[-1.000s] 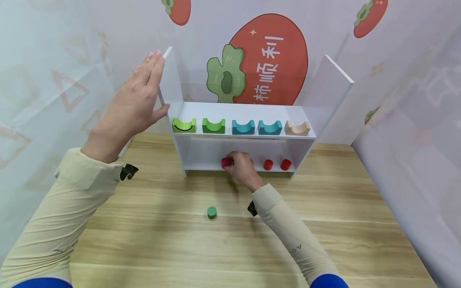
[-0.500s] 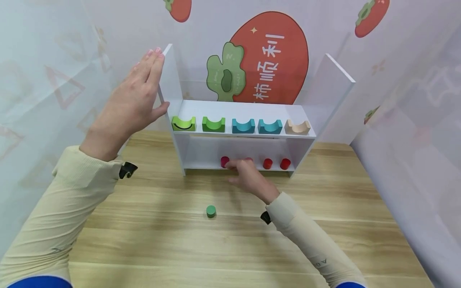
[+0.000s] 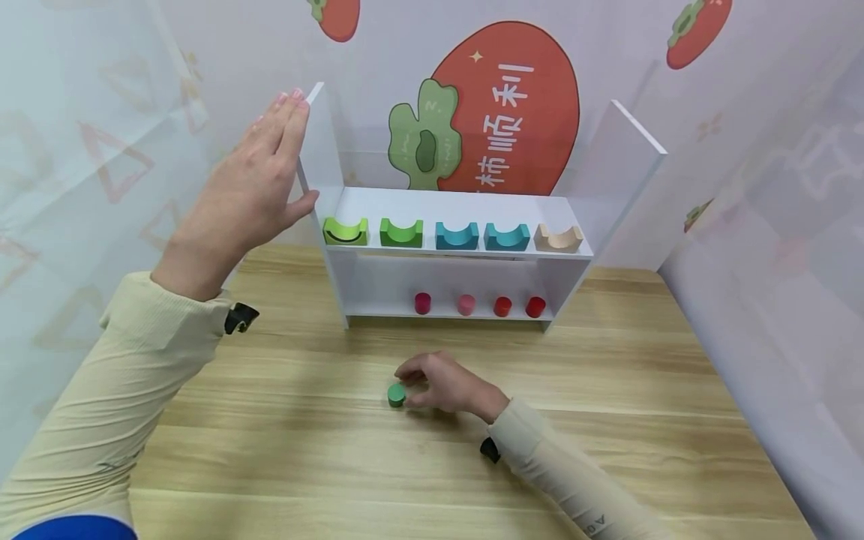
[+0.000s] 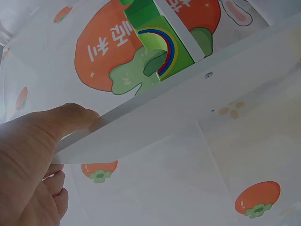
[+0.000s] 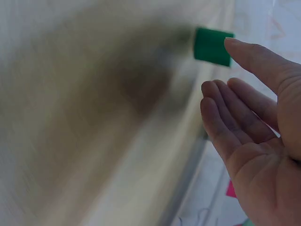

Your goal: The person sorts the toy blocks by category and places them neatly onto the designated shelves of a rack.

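Observation:
My left hand [image 3: 246, 187] holds the left side panel [image 3: 320, 150] of a white two-tier shelf. Its fingers lie along the outer face, and the thumb hooks over the front edge, also visible in the left wrist view. Over the wooden table, my right hand [image 3: 448, 386] reaches around a small green cylinder [image 3: 396, 395] with thumb and fingers spread. In the right wrist view the thumb tip is right at the green cylinder [image 5: 213, 46], while the other fingers stand apart from it.
Arch-shaped blocks in greens, blues and beige, such as a blue one [image 3: 456, 237], line the upper tier. On the lower tier stand several red and pink cylinders, among them a crimson one [image 3: 422, 303]. A persimmon-printed backdrop [image 3: 520, 112] rises behind.
My right hand has let go of the crimson cylinder on the lower tier. It has come down toward me to the green cylinder. The left hand stays on the panel.

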Motion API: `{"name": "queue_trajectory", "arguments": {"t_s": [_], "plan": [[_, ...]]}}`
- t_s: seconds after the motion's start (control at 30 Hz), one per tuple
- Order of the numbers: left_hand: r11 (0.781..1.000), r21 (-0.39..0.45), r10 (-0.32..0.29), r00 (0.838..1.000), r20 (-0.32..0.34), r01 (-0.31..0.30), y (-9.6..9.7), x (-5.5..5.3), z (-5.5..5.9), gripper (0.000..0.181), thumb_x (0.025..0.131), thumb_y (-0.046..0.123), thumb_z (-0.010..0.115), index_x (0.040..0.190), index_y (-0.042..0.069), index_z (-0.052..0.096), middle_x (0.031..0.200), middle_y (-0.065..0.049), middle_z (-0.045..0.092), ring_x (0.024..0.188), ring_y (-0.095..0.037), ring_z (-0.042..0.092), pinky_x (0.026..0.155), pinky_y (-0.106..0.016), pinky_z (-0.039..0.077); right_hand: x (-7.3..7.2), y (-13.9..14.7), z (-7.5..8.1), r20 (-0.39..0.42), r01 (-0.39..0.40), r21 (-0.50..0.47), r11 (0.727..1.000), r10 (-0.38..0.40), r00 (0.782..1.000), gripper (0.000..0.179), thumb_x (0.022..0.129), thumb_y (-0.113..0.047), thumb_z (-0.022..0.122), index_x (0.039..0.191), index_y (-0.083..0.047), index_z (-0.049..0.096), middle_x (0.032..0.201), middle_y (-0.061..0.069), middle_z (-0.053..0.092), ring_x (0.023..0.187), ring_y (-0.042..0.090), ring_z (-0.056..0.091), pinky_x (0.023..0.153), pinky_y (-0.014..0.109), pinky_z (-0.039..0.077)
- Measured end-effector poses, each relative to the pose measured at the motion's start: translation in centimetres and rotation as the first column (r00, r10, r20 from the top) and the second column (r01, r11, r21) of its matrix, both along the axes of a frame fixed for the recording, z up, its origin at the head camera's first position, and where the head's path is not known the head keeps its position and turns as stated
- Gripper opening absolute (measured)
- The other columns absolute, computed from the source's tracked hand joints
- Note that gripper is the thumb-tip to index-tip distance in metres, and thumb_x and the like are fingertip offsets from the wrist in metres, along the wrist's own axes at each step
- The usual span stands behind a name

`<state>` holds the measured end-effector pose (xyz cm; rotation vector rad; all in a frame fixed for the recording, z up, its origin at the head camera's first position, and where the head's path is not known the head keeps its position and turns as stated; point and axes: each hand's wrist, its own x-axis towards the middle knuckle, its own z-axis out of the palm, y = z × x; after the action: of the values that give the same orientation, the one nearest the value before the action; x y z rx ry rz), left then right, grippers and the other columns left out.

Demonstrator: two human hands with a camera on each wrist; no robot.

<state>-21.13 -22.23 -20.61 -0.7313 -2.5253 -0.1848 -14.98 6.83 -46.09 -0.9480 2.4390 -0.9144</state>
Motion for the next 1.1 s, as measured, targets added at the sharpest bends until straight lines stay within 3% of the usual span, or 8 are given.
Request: {"name": "queue_trajectory", "arguments": {"t_s": [0.2, 0.5, 0.83, 0.93, 1.1], "plan": [[1.0, 0.008, -0.005, 1.0, -0.011, 0.005, 0.0, -0.1, 0.0, 0.104, 0.086, 0.006, 0.082, 0.165, -0.008, 0.016, 0.175, -0.025, 0.019, 0.164, -0.04, 0.019, 0.136, -0.05, 0.016, 0.4, -0.8, -1.5, -0.002, 0.013, -0.045, 0.999, -0.013, 1.0, 0.038, 0.088, -0.013, 0.086, 0.125, -0.007, 0.075, 0.116, 0.002, 0.078, 0.105, 0.01, 0.074, 0.094, 0.021, 0.061], [1.0, 0.006, 0.001, 1.0, -0.002, -0.001, 0.0, 0.1, 0.1, 0.103, 0.087, 0.007, 0.082, 0.165, -0.007, 0.015, 0.175, -0.025, 0.019, 0.165, -0.04, 0.019, 0.136, -0.051, 0.017, 0.4, -1.3, -1.7, -0.003, 0.022, -0.064, 0.998, -0.022, 1.0, 0.029, 0.089, -0.013, 0.085, 0.116, -0.011, 0.077, 0.106, -0.003, 0.077, 0.095, 0.001, 0.068, 0.087, 0.015, 0.058], [1.0, 0.004, -0.005, 1.0, -0.005, 0.005, 0.1, 0.1, 0.0, 0.103, 0.087, 0.006, 0.081, 0.165, -0.008, 0.016, 0.175, -0.025, 0.02, 0.164, -0.041, 0.02, 0.135, -0.053, 0.018, -1.1, -1.5, 0.4, -0.01, 0.045, -0.037, 0.998, -0.046, 0.999, 0.033, 0.09, -0.015, 0.085, 0.122, -0.011, 0.077, 0.112, -0.003, 0.078, 0.101, 0.007, 0.071, 0.095, 0.023, 0.061], [1.0, 0.001, -0.002, 1.0, -0.003, 0.002, 0.0, 0.1, 0.0, 0.102, 0.088, 0.006, 0.081, 0.165, -0.007, 0.016, 0.175, -0.025, 0.019, 0.164, -0.04, 0.02, 0.135, -0.054, 0.019, -1.7, -1.6, 1.2, -0.014, 0.056, -0.063, 0.996, -0.057, 0.998, 0.035, 0.09, -0.013, 0.084, 0.124, -0.01, 0.077, 0.115, 0.0, 0.079, 0.104, 0.012, 0.074, 0.098, 0.032, 0.063], [1.0, -0.006, 0.002, 1.0, -0.003, -0.002, 0.1, 0.2, 0.1, 0.102, 0.088, 0.006, 0.08, 0.165, -0.007, 0.015, 0.175, -0.025, 0.019, 0.164, -0.041, 0.02, 0.134, -0.055, 0.019, -3.0, -1.9, 2.7, -0.078, 0.05, -0.121, 0.991, -0.06, 0.995, 0.031, 0.089, -0.009, 0.084, 0.119, -0.006, 0.078, 0.114, 0.005, 0.079, 0.103, 0.017, 0.075, 0.097, 0.035, 0.064]]}}
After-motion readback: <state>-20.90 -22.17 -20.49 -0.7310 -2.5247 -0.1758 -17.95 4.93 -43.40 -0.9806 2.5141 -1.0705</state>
